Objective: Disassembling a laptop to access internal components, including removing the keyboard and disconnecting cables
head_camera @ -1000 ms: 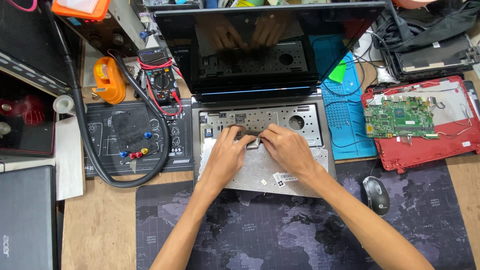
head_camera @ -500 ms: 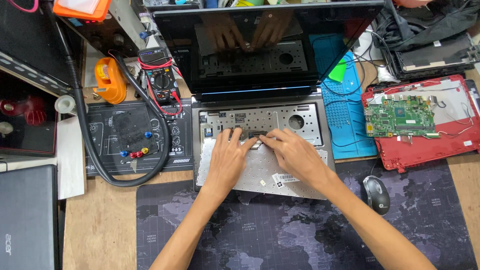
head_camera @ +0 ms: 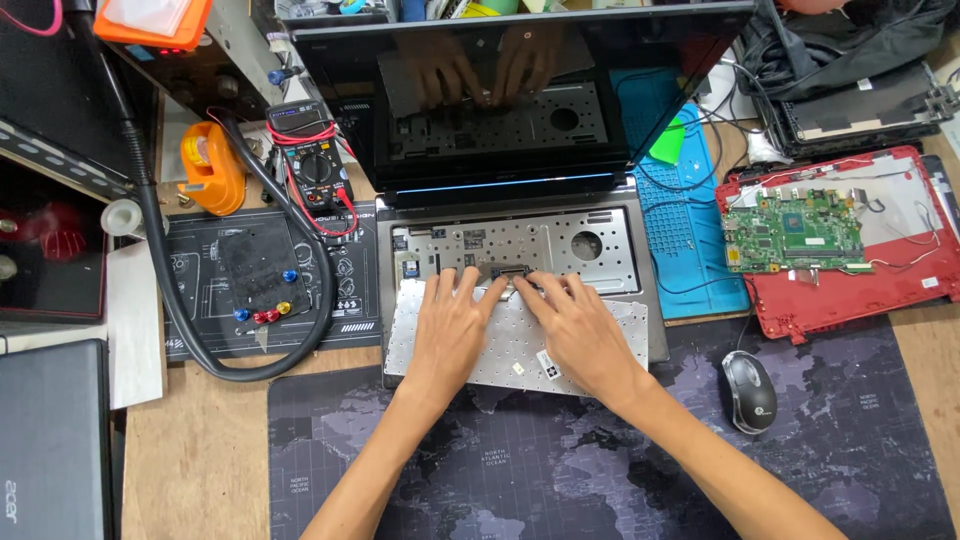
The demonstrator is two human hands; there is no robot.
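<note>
An open laptop [head_camera: 640,290] lies in front of me with its keyboard taken out, so the perforated metal bay [head_camera: 560,245] is bare. The keyboard [head_camera: 500,350] lies face down over the palm rest, silver back up. My left hand [head_camera: 450,335] and my right hand [head_camera: 575,335] both rest on it. Their fingertips meet at a small dark connector [head_camera: 507,272] at the keyboard's far edge and press there. The dark screen [head_camera: 520,90] mirrors both hands.
A black mouse [head_camera: 750,390] sits right of my right arm on the dark map-printed desk mat [head_camera: 560,470]. Further right a red laptop shell [head_camera: 850,290] holds a green circuit board [head_camera: 795,232]. To the left are a multimeter [head_camera: 312,165], a thick black hose [head_camera: 170,300] and a closed laptop [head_camera: 50,440].
Both hands stay on the upturned keyboard, with only slight shifts of the fingers at the connector. Nothing else has moved.
</note>
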